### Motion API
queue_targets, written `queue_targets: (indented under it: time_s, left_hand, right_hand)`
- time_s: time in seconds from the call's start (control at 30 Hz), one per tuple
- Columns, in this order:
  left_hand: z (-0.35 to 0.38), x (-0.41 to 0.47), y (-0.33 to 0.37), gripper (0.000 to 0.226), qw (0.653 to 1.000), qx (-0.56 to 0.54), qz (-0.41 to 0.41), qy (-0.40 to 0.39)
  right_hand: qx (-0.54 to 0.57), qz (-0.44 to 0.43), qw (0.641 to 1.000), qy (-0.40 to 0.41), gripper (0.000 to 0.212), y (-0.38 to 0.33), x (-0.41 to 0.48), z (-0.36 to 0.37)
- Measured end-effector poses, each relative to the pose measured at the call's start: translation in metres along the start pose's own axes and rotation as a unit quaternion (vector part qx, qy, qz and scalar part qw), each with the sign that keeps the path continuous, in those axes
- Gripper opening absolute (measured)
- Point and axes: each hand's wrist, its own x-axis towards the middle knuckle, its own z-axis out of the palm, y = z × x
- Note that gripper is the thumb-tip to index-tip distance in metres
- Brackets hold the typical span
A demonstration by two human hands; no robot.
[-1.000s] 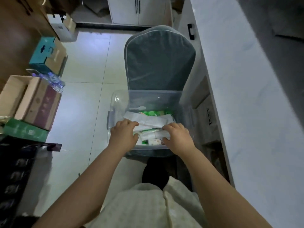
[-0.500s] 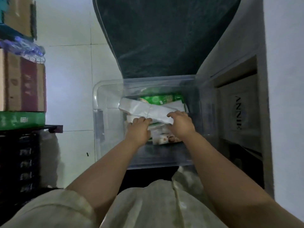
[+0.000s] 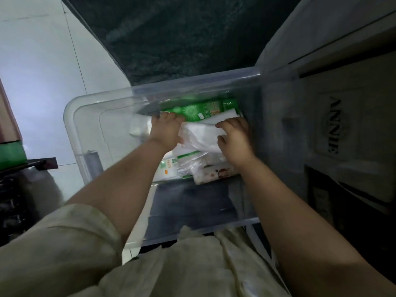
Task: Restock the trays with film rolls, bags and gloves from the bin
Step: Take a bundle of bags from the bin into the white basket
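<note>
Clear plastic forms the bin (image 3: 70,125) in front of you, set on the floor (image 3: 42,78). Your left hand (image 3: 166,133) reaches deep inside, fingers curled down onto a white packet (image 3: 140,128) at the far end; whether that grip is closed on it, you cannot tell. Just beyond lies a green pack (image 3: 199,110). Your right hand (image 3: 234,139) curls around a clear bag (image 3: 199,136), pinching its edge.

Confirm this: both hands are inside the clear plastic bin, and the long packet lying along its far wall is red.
Not quite. The head view shows both the left hand and right hand inside the clear plastic bin, but the long packet along the far wall is green, not red.
</note>
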Motion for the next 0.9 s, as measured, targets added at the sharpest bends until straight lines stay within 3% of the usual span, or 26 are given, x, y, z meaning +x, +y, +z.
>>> queue_targets:
  time_s: [0.1,0.17,0.23,0.53,0.6,0.73,0.9]
  left_hand:
    - [-0.001,-0.01,0.011,0.045,0.998,-0.041,0.011,0.052]
    - [0.001,-0.016,0.026,0.045,0.989,-0.13,0.01,0.071]
    - [0.004,-0.016,0.043,0.049,0.98,-0.181,0.011,0.077]
    - [0.03,-0.003,0.047,0.099,0.987,-0.15,-0.055,0.004]
    - [0.031,-0.002,0.05,0.101,0.99,-0.126,-0.068,-0.001]
    - [0.027,-0.003,0.055,0.096,0.995,-0.072,-0.063,0.001]
    - [0.02,-0.019,0.049,0.062,0.991,-0.135,-0.025,-0.007]
  right_hand:
    - [0.02,-0.01,1.0,0.021,0.033,-0.004,0.0,-0.015]
    - [0.029,-0.015,0.999,0.033,0.032,-0.007,0.001,-0.024]
    - [0.029,-0.015,0.999,0.039,0.031,-0.01,0.001,-0.029]
    - [0.014,-0.01,1.0,0.018,0.032,-0.008,-0.003,-0.011]
    - [0.009,-0.016,1.0,0.011,0.033,-0.009,-0.008,-0.008]
    - [0.006,-0.025,1.0,-0.003,0.033,-0.01,-0.02,-0.009]
    - [-0.002,-0.037,0.999,0.008,0.036,-0.008,-0.039,-0.021]
